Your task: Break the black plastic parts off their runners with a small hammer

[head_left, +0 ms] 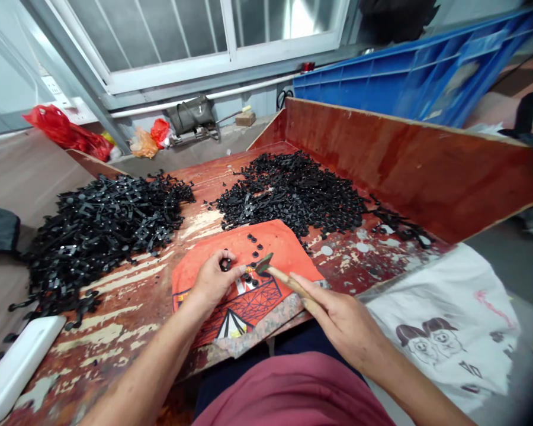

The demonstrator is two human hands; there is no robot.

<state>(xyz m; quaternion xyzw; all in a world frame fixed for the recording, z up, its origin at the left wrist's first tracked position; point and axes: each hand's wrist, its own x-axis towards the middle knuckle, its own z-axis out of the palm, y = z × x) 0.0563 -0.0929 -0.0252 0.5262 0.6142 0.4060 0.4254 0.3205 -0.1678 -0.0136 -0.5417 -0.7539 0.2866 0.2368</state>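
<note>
My left hand (pixel 217 273) is closed over the orange printed cloth (pixel 276 236), with a small black plastic part (pixel 225 264) between thumb and fingers. My right hand (pixel 331 307) grips the light wooden handle of a small tool (pixel 288 281). The tool has a flat, greenish metal head, which lies close to my left thumb. Several small round black pieces (pixel 254 238) are scattered on the cloth around the head. Whether the tool touches any of them I cannot tell.
Behind the cloth spreads a heap of small black parts (pixel 288 189); a heap of longer black parts (pixel 111 225) lies at left. A red wooden board (pixel 408 160) walls the table's right side. White cloth (pixel 448 319) drapes at right; a white case (pixel 22 361) lies at left.
</note>
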